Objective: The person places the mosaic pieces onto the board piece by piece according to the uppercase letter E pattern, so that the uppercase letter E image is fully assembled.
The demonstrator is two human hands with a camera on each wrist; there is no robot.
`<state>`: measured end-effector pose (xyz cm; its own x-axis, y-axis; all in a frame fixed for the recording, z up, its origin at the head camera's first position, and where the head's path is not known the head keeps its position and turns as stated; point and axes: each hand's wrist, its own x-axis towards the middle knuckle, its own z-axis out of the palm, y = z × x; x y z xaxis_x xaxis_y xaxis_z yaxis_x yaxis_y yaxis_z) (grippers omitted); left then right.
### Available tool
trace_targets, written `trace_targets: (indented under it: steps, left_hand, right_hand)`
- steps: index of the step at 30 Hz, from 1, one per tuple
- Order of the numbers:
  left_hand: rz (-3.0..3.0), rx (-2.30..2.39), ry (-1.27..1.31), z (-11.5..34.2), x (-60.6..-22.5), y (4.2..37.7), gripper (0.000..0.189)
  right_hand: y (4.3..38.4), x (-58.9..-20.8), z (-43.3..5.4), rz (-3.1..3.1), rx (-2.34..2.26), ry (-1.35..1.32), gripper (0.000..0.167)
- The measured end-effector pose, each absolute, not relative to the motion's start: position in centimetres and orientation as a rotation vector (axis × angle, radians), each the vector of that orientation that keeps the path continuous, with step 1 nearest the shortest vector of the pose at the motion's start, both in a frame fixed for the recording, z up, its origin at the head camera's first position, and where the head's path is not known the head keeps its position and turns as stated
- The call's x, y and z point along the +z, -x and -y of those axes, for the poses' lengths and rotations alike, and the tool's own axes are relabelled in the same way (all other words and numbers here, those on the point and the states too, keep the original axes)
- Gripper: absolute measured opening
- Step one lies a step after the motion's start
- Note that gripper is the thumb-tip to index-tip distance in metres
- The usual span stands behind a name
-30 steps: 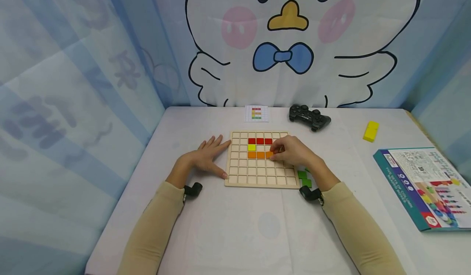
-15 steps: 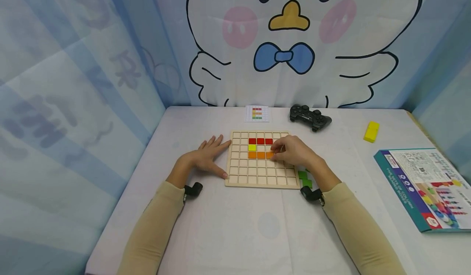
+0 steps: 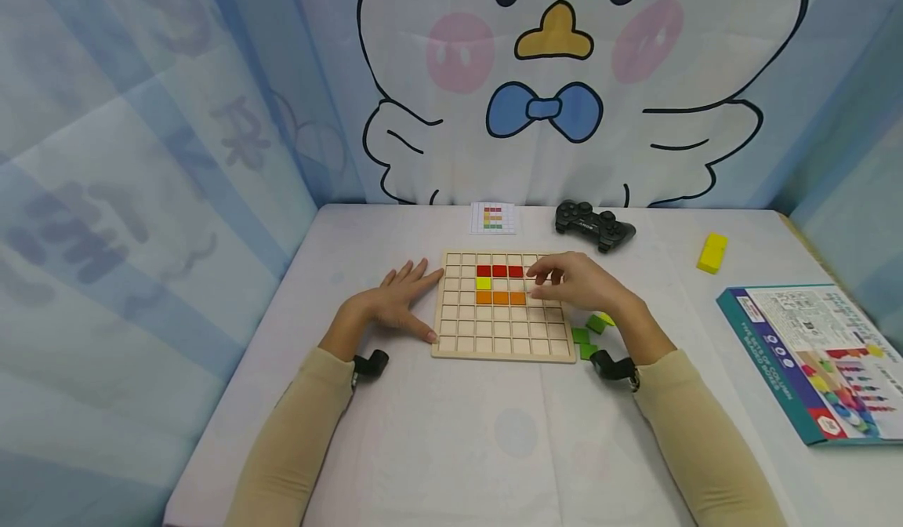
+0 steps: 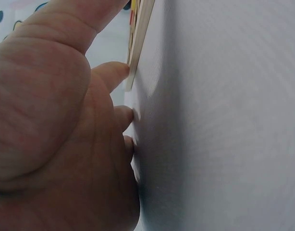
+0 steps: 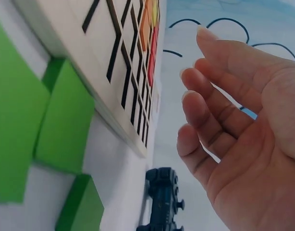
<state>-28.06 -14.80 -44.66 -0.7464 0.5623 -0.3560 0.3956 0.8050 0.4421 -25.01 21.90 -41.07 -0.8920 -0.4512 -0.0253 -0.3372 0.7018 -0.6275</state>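
Observation:
A pale wooden grid board (image 3: 469, 331) lies on the table. Set in its squares are a row of red blocks (image 3: 499, 271), one yellow block (image 3: 483, 283) and a row of orange blocks (image 3: 500, 298). My left hand (image 3: 395, 298) spreads along the board's left side, index finger and thumb against its edge; the left wrist view shows a fingertip (image 4: 121, 72) at the wooden side. Over the right part of the board hovers my right hand (image 3: 582, 280). In the right wrist view its loosely bent fingers (image 5: 193, 108) have nothing between them.
Several green blocks (image 3: 580, 336) and a yellow-green one (image 3: 606, 319) lie right of the board. Behind it are a pattern card (image 3: 493, 218) and a black game controller (image 3: 594, 225). Farther right sit a yellow block (image 3: 712, 252) and a flat box (image 3: 818, 362).
My right hand has let go at the right end of the orange row and moved right and up, uncovering the last orange block and more green blocks. The left hand has stayed still.

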Motion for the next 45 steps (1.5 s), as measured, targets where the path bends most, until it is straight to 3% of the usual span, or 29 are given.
trace_targets:
  steps: [45]
  left_hand:
    - [-2.503,0.467,-0.711,14.8,-44.7,28.1,0.130]
  right_hand:
    - [25.1,-41.2,-31.7,-2.540,-0.827,0.393,0.033]
